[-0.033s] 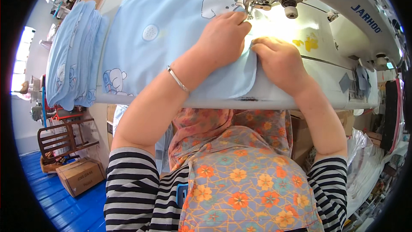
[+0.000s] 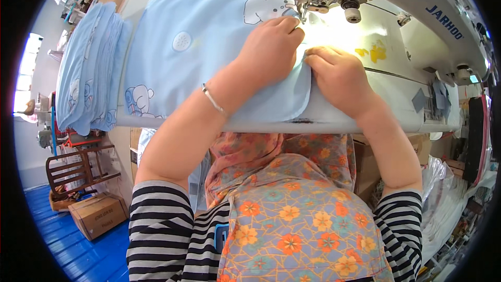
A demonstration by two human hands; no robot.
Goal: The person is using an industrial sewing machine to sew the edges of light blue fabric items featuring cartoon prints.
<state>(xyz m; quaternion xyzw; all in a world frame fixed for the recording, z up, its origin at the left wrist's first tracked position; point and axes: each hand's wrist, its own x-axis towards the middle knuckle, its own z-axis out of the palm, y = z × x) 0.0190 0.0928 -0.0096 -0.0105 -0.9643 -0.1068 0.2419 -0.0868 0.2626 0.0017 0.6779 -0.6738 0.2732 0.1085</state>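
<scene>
A light blue cloth panel printed with white cartoon animals lies flat on the sewing machine table, its right edge running to the presser foot. My left hand rests on the cloth, with thumb and fingers pinched together at that edge just in front of the foot. Slightly nearer to me, my right hand pinches the same edge between thumb and fingertips. The cloth's rounded near corner lies between my forearms. My left fingers cover the stretch of edge closest to the needle.
The sewing machine head overhangs the back right, its lamp lighting the bed. A pile of folded blue cloths hangs over the table's left end. Beyond it stand a wooden chair and a cardboard box on the blue floor.
The cloth has shifted very slightly toward me and to the left, and my left hand with it. Both hands keep their pinch on the edge.
</scene>
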